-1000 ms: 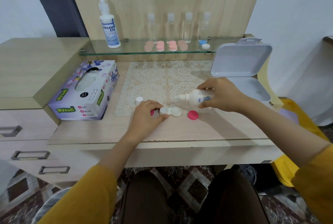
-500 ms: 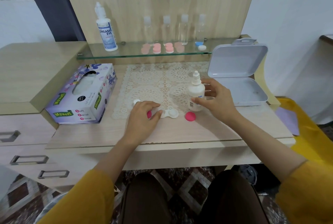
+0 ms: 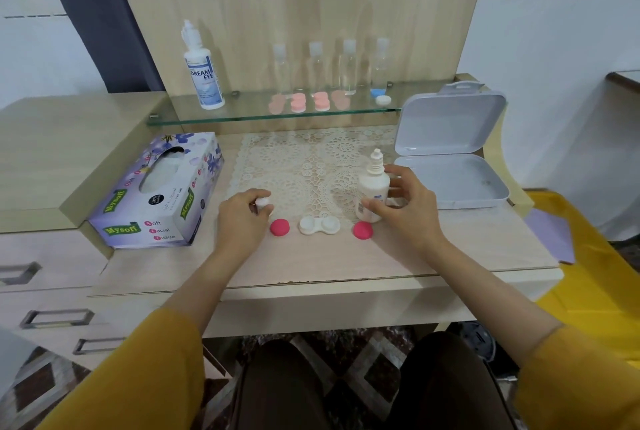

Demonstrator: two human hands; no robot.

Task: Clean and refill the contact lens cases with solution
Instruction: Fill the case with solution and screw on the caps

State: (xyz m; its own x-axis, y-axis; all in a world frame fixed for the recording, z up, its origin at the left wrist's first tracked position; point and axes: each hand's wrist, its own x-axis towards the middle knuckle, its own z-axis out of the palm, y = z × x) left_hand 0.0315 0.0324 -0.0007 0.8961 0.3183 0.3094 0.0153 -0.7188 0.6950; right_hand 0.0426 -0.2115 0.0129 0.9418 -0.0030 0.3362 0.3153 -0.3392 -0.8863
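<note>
I see the right hand curled round the upright solution bottle; the left hand, nine o'clock from the lens case, pinches a white cap.

Left hand pinches a white cap, right hand holds the upright solution bottle just behind the open lens case.

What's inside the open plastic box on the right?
The open box shows a bare tray floor with a few dark specks and nothing stored. Its left edge is covered by the right hand, which holds the small bottle.
</note>
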